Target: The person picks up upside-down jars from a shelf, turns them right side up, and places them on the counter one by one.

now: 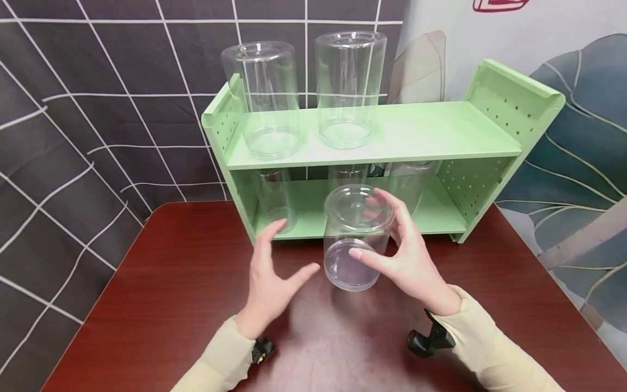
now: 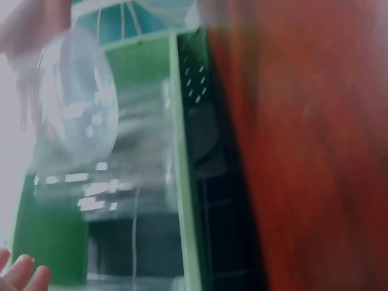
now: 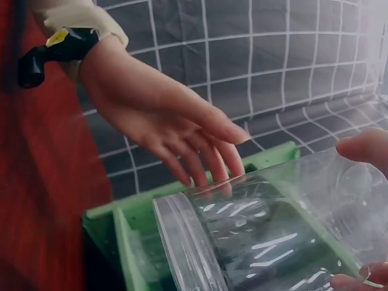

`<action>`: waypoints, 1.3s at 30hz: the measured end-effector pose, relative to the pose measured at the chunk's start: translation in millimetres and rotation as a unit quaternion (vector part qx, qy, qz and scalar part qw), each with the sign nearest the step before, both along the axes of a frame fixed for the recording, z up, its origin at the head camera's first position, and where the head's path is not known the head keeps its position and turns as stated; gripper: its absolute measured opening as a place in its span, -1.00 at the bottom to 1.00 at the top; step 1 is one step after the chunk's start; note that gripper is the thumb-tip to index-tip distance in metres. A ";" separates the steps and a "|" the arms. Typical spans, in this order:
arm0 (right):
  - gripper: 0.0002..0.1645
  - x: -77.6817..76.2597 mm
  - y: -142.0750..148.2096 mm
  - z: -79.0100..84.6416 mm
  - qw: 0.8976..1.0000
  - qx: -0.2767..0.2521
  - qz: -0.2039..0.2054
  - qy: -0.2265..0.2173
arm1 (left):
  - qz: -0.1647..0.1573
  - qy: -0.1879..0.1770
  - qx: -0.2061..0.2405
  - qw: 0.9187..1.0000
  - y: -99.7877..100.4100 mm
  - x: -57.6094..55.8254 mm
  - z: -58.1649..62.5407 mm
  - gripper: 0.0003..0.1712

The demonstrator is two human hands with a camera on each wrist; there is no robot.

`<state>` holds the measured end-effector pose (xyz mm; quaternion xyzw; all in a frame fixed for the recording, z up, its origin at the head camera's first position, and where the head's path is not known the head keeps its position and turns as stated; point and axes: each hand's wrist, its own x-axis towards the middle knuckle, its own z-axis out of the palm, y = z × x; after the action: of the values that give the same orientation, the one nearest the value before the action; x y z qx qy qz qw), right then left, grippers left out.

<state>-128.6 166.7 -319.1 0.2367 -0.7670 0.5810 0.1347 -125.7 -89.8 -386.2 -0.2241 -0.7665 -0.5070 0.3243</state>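
Observation:
In the head view my right hand [image 1: 411, 261] grips a clear plastic jar [image 1: 338, 237] by its side, thumb in front and fingers behind. The jar hangs above the table before the green shelf. To its left is my left hand [image 1: 266, 291], thumb and fingers spread apart, holding nothing. The right wrist view shows the left hand [image 3: 163, 115] beside the jar [image 3: 254, 236], whose end has a ridged band; whether they touch there is hard to tell. In the blurred left wrist view, the jar [image 2: 79, 103] appears near the right hand [image 2: 33, 30].
A light green two-tier shelf [image 1: 421, 133] stands at the back of the red-brown table [image 1: 186, 294]. Two large clear jars [image 1: 271, 98] [image 1: 350, 87] stand on its upper board. Narrower clear containers [image 1: 275, 198] stand below. Behind is a dark wall covering with white grid lines [image 1: 122, 65].

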 end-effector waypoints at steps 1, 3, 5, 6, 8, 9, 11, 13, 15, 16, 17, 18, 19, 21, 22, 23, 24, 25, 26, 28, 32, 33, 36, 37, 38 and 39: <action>0.19 0.7 -2.0 -1.6 1.000 0.004 0.002 -0.005 | -0.018 -0.013 -0.010 1.000 2.8 2.2 -2.3 0.05; 0.20 2.0 -6.2 -4.3 1.000 0.006 0.010 -0.013 | -0.052 -0.041 -0.031 0.997 7.6 5.9 -6.4 0.11; 0.21 3.1 -10.4 -6.7 1.000 0.001 0.020 -0.016 | -0.079 -0.069 -0.056 0.993 11.3 8.8 -10.1 0.19; 0.21 3.6 -12.4 -7.7 1.000 -0.003 0.026 -0.016 | -0.091 -0.082 -0.068 0.990 12.9 9.8 -11.6 0.23; 0.21 4.9 -16.0 -9.2 0.999 -0.014 0.035 -0.010 | -0.112 -0.100 -0.083 0.985 15.7 11.0 -14.4 0.30; 0.21 5.6 -17.6 -9.7 0.999 -0.020 0.037 -0.006 | -0.119 -0.106 -0.087 0.983 16.8 11.5 -15.3 0.33; 0.20 7.0 -20.7 -10.3 0.998 -0.036 0.045 0.002 | -0.125 -0.114 -0.087 0.982 18.2 12.1 -17.0 0.39; 0.19 9.1 -23.5 -10.1 0.997 -0.054 0.054 0.005 | -0.128 -0.118 -0.080 0.981 18.7 11.9 -18.1 0.43; 0.20 11.5 -26.1 -9.7 0.995 -0.071 0.065 0.007 | -0.121 -0.123 -0.077 0.982 18.6 11.4 -18.9 0.42; 0.20 12.4 -27.1 -9.4 0.994 -0.079 0.071 0.008 | -0.116 -0.125 -0.077 0.982 18.5 11.1 -19.0 0.42; 0.21 13.4 -27.9 -9.1 0.993 -0.086 0.076 0.008 | -0.113 -0.126 -0.076 0.983 18.2 10.8 -19.0 0.41; 0.21 14.2 -28.4 -8.7 0.993 -0.091 0.081 0.007 | -0.110 -0.127 -0.075 0.983 17.7 10.4 -18.9 0.40; 0.22 14.7 -28.6 -8.5 0.992 -0.094 0.085 0.008 | -0.108 -0.128 -0.074 0.983 17.2 10.1 -18.6 0.39; 0.22 14.6 -28.5 -8.1 0.991 -0.098 0.090 0.008 | -0.101 -0.129 -0.074 0.984 15.8 10.2 -17.1 0.38; 0.21 14.3 -28.1 -8.3 0.991 -0.098 0.092 0.006 | -0.099 -0.128 -0.074 0.984 15.1 10.3 -16.7 0.38; 0.21 14.1 -27.8 -8.4 0.991 -0.098 0.094 0.004 | -0.098 -0.127 -0.073 0.984 14.3 10.3 -16.3 0.38; 0.20 13.9 -27.4 -8.4 0.991 -0.097 0.095 0.003 | -0.095 -0.126 -0.073 0.985 13.7 10.5 -15.8 0.37; 0.20 13.8 -27.2 -8.4 0.991 -0.096 0.095 0.002 | -0.093 -0.124 -0.072 0.985 13.3 10.7 -15.3 0.37; 0.20 13.6 -26.8 -8.3 0.991 -0.095 0.095 0.002 | -0.093 -0.122 -0.071 0.986 12.8 10.8 -15.0 0.36; 0.20 13.6 -26.0 -7.9 0.991 -0.091 0.095 0.004 | -0.091 -0.117 -0.067 0.987 11.6 11.3 -14.8 0.36; 0.20 12.6 -22.2 -6.5 0.992 -0.084 0.090 0.005 | -0.085 -0.099 -0.051 0.990 6.7 11.1 -12.7 0.36; 0.20 12.3 -20.7 -6.1 0.993 -0.082 0.086 0.004 | -0.081 -0.093 -0.047 0.991 4.9 10.8 -11.8 0.36; 0.18 11.2 -15.9 -4.9 0.994 -0.080 0.075 -0.004 | -0.074 -0.075 -0.030 0.994 -0.8 9.1 -8.2 0.35; 0.17 10.6 -14.2 -4.8 0.995 -0.077 0.069 -0.005 | -0.071 -0.069 -0.025 0.995 -2.7 8.7 -7.0 0.34; 0.16 10.0 -12.4 -4.7 0.995 -0.073 0.064 -0.006 | -0.071 -0.061 -0.018 0.996 -4.5 8.3 -5.5 0.33; 0.15 9.3 -10.6 -4.6 0.996 -0.069 0.060 -0.005 | -0.071 -0.052 -0.010 0.996 -6.4 7.8 -3.9 0.32</action>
<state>-119.3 156.1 -323.7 0.2696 -0.7101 0.6408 0.1117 -117.9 -96.1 -390.0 -0.2548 -0.7692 -0.5323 0.2451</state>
